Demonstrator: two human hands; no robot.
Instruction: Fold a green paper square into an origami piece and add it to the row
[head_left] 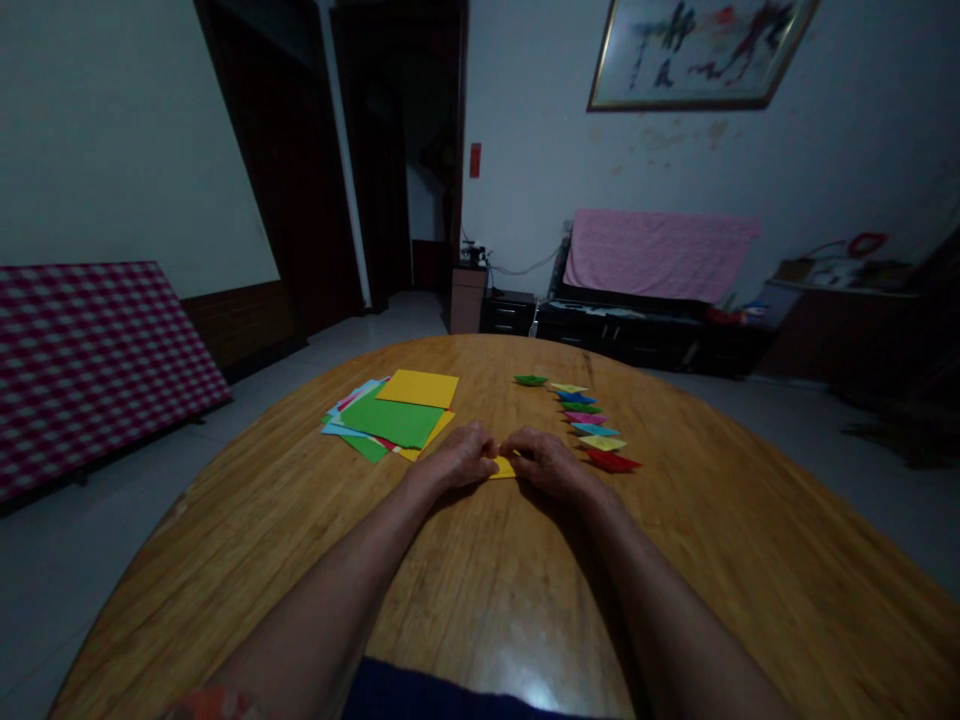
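Between my two hands a small folded piece of yellow paper [504, 467] lies on the round wooden table [465, 570]. My left hand [469, 455] is closed on its left side, fingers curled and thumb at the paper. From the right, my right hand [546, 460] grips the same paper with bent fingers. Both hands partly cover it, so its full shape is hidden. Just right of my right hand sits a red folded paper boat [611, 460], first of a column of several small folded paper boats in different colours. A green one [531, 380] stands apart at the back.
Left of my hands lies a loose, overlapping stack of coloured paper sheets [394, 415], with a yellow sheet [418, 387] on top at the back. Beyond the table are a black cabinet [615, 335], a pink cloth [660, 255] and, at far left, a checked cloth-covered panel [97, 360].
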